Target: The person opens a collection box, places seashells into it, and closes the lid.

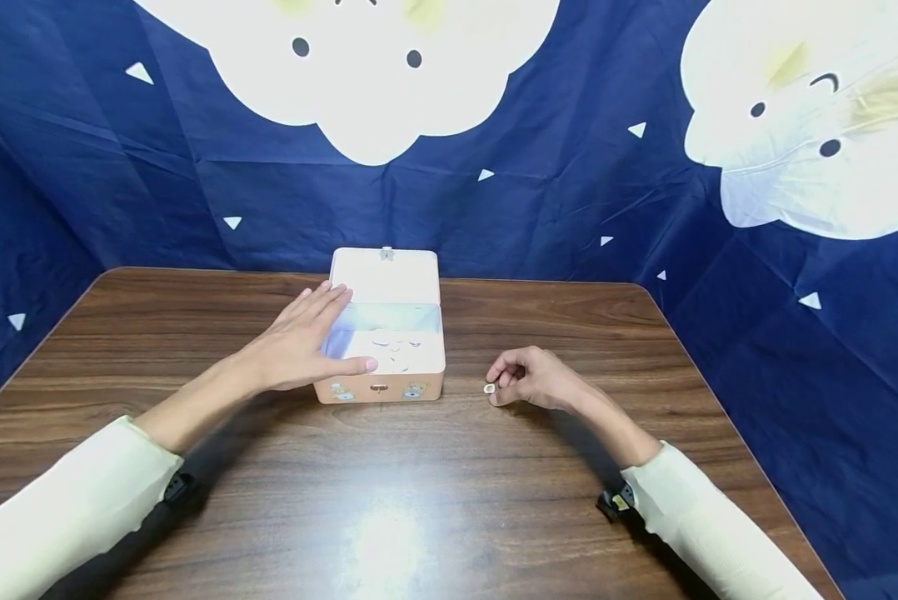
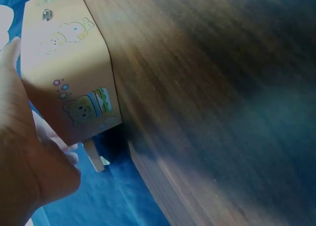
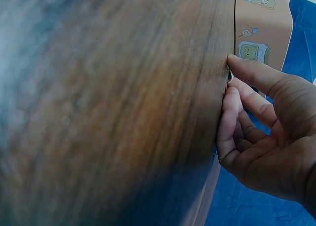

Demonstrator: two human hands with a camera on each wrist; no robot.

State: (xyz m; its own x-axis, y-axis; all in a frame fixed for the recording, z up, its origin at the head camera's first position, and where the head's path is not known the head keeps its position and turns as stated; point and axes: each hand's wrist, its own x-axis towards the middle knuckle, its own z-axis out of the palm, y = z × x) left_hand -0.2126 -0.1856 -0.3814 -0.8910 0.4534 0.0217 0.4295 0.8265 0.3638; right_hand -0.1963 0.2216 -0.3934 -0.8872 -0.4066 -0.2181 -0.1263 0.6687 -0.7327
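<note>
A small pink tin box (image 1: 378, 388) with bear pictures stands on the table, its lid (image 1: 385, 279) raised at the back. Several small pale pieces (image 1: 398, 364) lie on the bright floor of the box. My left hand (image 1: 299, 342) lies over the box's left side, fingers straight towards the lid and thumb across the front rim. To the right of the box, my right hand (image 1: 531, 379) pinches a small whitish piece with a darker centre (image 1: 490, 388) between thumb and index finger, right at the tabletop. The fingers hide most of that piece in the right wrist view.
The brown wood-grain table (image 1: 419, 467) has rounded far corners and a bright glare spot near its front. Behind it and to the right hangs a blue cloth (image 1: 539, 217) with white clouds and triangles, close to the table's far edge.
</note>
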